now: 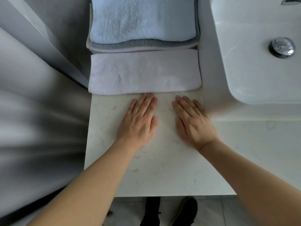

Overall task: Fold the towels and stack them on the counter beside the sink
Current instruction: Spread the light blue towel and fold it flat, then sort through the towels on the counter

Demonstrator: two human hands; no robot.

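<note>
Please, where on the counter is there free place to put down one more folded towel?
The bare counter lies between the pale pink folded towel and the near edge; the left hand and right hand lie flat on its far part. Behind, the towel stack, light blue on top, fills the width. The sink borders the right.

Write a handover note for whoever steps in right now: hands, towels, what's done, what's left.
Left hand and right hand: both flat on the counter, holding nothing; left fingers reach the pale folded towel.
Stack at the back, left of the sink: light blue on top, grey and a pale towel under it.
Done: all visible towels folded.
Left: probably lift the pale folded towel onto the stack.
</note>
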